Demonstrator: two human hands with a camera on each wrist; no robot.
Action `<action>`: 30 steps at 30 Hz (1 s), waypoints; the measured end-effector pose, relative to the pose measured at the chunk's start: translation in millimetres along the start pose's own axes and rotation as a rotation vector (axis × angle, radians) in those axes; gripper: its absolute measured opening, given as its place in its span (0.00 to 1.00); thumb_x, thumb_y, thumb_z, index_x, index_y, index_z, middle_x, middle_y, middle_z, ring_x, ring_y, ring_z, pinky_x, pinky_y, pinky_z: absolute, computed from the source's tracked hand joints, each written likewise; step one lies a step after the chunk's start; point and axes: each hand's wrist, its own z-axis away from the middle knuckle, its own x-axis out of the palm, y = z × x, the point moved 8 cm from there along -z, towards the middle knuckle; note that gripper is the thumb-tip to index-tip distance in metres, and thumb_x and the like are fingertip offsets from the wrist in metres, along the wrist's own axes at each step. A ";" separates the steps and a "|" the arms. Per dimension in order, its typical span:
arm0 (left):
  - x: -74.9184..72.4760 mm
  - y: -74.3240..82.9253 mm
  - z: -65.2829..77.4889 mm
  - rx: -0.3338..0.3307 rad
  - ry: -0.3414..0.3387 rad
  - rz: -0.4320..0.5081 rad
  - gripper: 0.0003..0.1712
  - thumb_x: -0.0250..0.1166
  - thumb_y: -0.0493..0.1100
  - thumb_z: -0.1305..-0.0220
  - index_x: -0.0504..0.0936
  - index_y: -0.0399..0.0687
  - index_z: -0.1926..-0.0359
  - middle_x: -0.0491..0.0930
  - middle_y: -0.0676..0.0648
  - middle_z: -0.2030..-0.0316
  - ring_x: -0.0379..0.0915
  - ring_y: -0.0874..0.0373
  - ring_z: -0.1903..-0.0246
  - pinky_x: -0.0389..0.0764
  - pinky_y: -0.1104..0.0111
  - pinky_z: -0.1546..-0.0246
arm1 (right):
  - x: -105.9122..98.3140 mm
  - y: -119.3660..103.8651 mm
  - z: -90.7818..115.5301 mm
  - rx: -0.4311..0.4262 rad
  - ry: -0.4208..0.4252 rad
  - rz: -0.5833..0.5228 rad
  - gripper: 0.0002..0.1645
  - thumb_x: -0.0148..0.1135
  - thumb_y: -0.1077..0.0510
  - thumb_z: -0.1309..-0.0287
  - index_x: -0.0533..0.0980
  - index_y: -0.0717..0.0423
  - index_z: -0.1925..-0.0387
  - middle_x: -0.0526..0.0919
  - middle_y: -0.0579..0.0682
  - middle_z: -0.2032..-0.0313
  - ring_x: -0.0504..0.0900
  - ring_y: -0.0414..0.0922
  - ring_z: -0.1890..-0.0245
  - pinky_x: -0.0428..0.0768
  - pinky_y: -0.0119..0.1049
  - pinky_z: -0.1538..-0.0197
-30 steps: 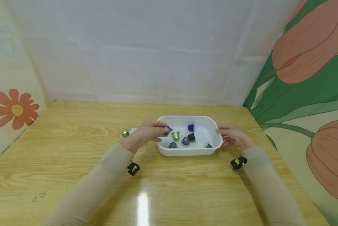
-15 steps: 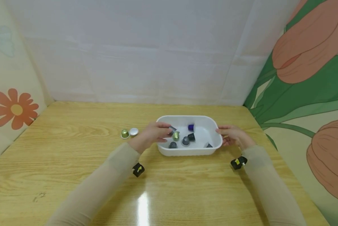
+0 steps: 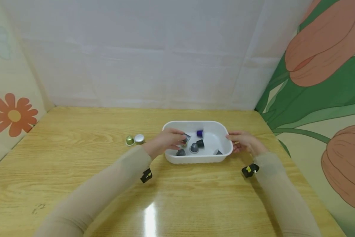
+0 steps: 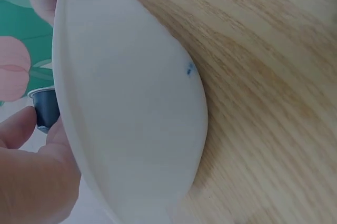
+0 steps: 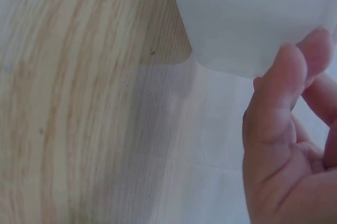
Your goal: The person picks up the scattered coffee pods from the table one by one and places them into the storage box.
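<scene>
A white plastic bin [image 3: 195,159] holds several coffee capsules. Over its left part my left hand [image 3: 166,141] reaches in and pinches a dark grey coffee capsule [image 4: 46,108] between thumb and fingers. Most of a green capsule in the bin is hidden by that hand. Nearby lie a grey capsule [image 3: 194,148], another grey capsule [image 3: 181,152] and a black capsule [image 3: 200,143]. A purple capsule [image 3: 199,133] rests toward the back, and a grey-and-white capsule [image 3: 219,152] at the front right. My right hand [image 3: 244,141] holds the bin's right end at the rim.
Left of the bin, a green capsule [image 3: 130,141] and a silver-topped capsule [image 3: 139,138] sit on the wooden table [image 3: 85,158]. A white sheet [image 3: 153,65] hangs behind the table, and a flower-painted wall [image 3: 322,138] stands at the right.
My left hand has moved right and deeper over the bin with the grey capsule, now covering the green capsule there. The right hand stays at the bin's end.
</scene>
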 end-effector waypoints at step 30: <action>35.5 -5.7 -17.6 -0.065 -0.074 -0.074 0.20 0.60 0.37 0.31 0.75 0.30 0.43 0.81 0.35 0.51 0.79 0.44 0.51 0.83 0.62 0.56 | 0.4 -0.1 0.0 -0.013 -0.005 -0.012 0.33 0.51 0.57 0.28 0.54 0.69 0.30 0.74 0.45 0.78 0.76 0.38 0.82 0.79 0.29 0.74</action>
